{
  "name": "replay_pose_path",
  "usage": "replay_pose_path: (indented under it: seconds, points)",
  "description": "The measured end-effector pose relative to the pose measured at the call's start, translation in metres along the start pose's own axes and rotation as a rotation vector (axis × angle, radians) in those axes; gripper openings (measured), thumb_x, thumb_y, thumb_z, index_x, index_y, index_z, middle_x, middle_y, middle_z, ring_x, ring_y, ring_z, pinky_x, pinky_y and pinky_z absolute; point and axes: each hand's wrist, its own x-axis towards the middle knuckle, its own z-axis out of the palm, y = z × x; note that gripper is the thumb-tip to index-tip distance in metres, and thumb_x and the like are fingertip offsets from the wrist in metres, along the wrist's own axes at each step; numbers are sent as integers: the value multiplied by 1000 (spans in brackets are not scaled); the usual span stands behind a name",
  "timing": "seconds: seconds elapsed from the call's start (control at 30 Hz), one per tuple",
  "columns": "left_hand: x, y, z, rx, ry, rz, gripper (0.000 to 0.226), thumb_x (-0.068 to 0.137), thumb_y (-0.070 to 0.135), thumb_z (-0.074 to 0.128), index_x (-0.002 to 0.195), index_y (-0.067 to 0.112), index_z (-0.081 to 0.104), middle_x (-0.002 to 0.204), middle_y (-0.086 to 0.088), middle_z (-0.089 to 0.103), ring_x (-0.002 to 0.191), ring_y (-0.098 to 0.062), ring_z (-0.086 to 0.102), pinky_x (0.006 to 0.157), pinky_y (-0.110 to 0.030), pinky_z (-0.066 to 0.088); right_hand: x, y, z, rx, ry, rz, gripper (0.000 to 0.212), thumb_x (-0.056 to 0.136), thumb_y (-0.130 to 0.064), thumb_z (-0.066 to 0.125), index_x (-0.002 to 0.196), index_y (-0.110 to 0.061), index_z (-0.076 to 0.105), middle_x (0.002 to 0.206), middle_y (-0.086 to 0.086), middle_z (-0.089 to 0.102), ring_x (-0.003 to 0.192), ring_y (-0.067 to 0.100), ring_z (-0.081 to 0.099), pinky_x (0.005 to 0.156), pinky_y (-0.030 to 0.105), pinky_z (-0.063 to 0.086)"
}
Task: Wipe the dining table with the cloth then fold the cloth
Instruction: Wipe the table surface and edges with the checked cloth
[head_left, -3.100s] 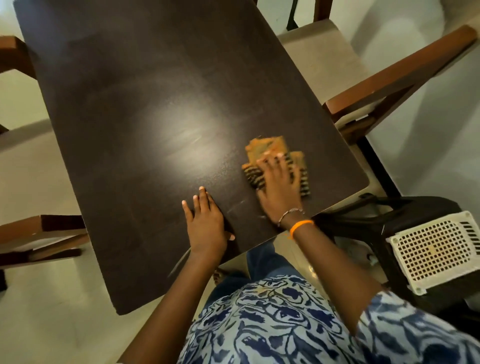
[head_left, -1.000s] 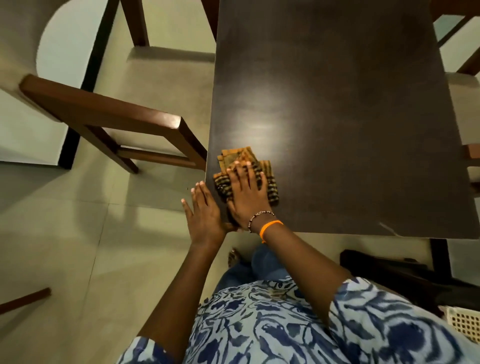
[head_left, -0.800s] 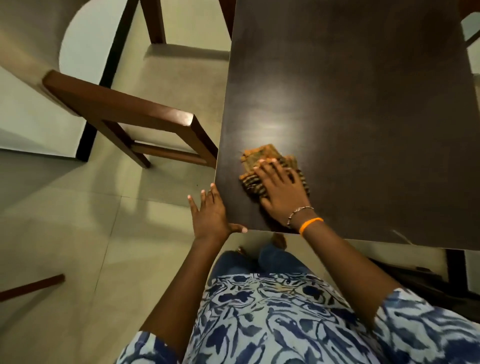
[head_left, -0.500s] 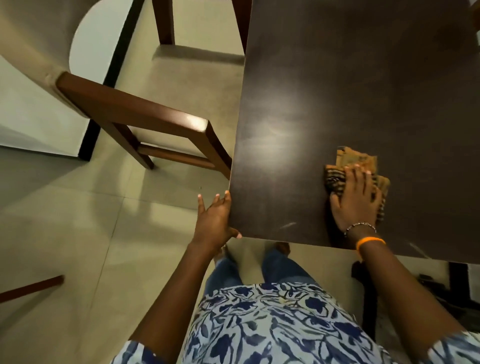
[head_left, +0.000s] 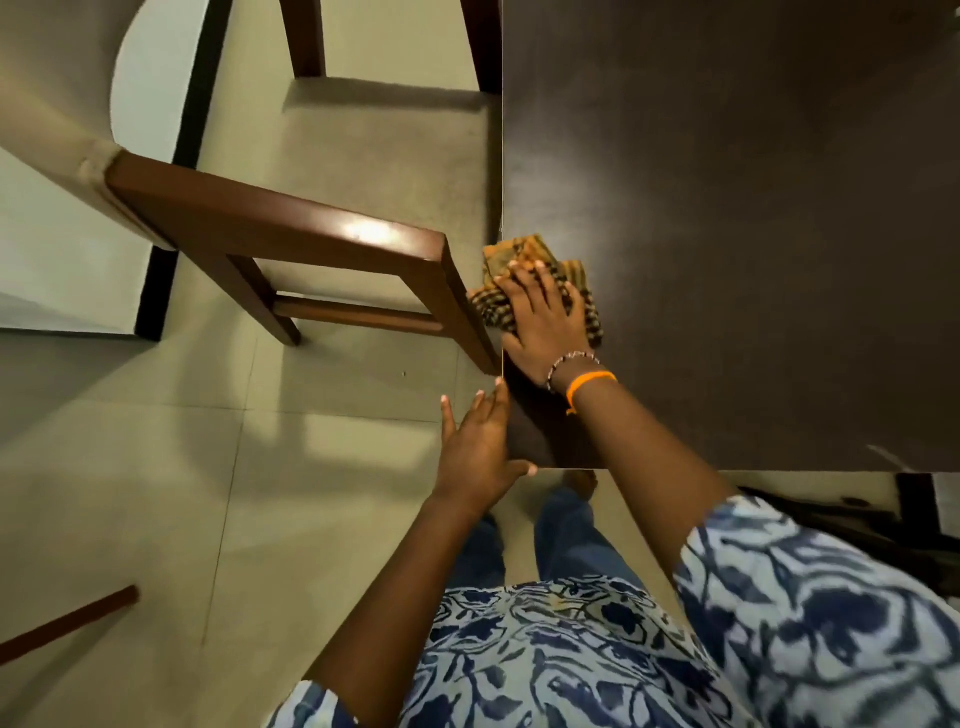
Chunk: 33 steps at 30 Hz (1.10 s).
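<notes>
Orange-and-black checked cloth (head_left: 582, 291) lies bunched at the left edge of the dark wooden dining table (head_left: 753, 208), pressed flat under the right hand (head_left: 543, 322), whose fingers are spread straight over it. The left hand (head_left: 478, 452) rests open against the table's near-left corner, fingers straight. A brown wooden chair (head_left: 291, 228) stands just beside that edge on the pale tiled floor (head_left: 156, 467).

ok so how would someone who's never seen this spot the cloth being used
Start at the dark brown wooden dining table and follow its left edge toward the near corner. There the right hand presses flat on a bunched orange and black checked cloth, slightly overhanging the edge. It is the only patterned thing on the table.
</notes>
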Motion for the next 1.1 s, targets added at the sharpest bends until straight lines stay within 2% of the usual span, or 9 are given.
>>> replay_pose_path:
  seconds: [0.17,0.33,0.4,0.47,0.53,0.7,0.87,0.97,1.1]
  points:
    - [-3,-2,-3,71,4,26,103,77,50,64,151,15,2,157,-3,20,147,-18,12,115,-46,-14,25,-5,-10,16,-34,48,67,88,-34,47,146,-23,16,158,-2,3,145,20,-5,114,50,1]
    - [-3,-5,-4,167,27,73,102,77,60,59,151,14,6,153,-3,29,144,-18,21,115,-49,-13,-31,0,3,-10,-18,-54,68,86,-32,47,147,-23,18,158,-2,7,146,20,-2,114,50,4]
    - [-3,-6,-5,217,30,82,101,77,63,56,151,14,6,151,-3,33,143,-18,24,115,-50,-13,-59,15,6,-51,-37,-155,68,82,-37,38,146,-23,21,157,-1,13,145,21,3,113,50,7]
    - [-2,-5,-5,248,26,86,102,77,64,54,151,13,5,148,-4,36,140,-18,28,115,-50,-13,-81,43,5,-85,-56,-176,73,75,-43,29,146,-23,24,156,1,18,145,22,9,113,49,10]
    - [-2,-4,-7,250,18,88,103,77,63,54,151,13,3,145,-4,40,137,-19,32,115,-50,-13,-99,75,-1,-73,-33,-67,75,73,-43,27,145,-23,25,155,2,21,144,23,12,112,49,14]
    - [-1,-2,-6,247,-1,76,103,78,63,54,150,13,0,147,-2,40,136,-20,35,114,-49,-14,-127,149,-19,-6,83,331,69,81,-34,42,146,-19,24,156,5,18,145,25,9,112,48,16]
    - [3,4,-4,257,-12,55,104,79,56,59,150,9,-2,146,-5,40,135,-21,37,115,-49,-13,-119,133,-17,46,123,543,69,87,-28,53,147,-19,19,157,4,12,145,26,4,113,56,11]
    - [2,4,-2,231,-8,57,103,80,54,59,150,9,-3,148,-5,37,137,-20,35,115,-47,-12,-109,90,-8,44,90,461,70,88,-30,53,147,-19,19,158,5,9,145,27,2,112,56,8]
    - [2,0,-2,164,-39,67,104,80,56,57,149,10,-6,149,-4,36,136,-18,36,118,-43,0,-101,29,15,1,46,183,64,79,-39,37,139,-16,40,150,10,34,139,34,28,104,63,26]
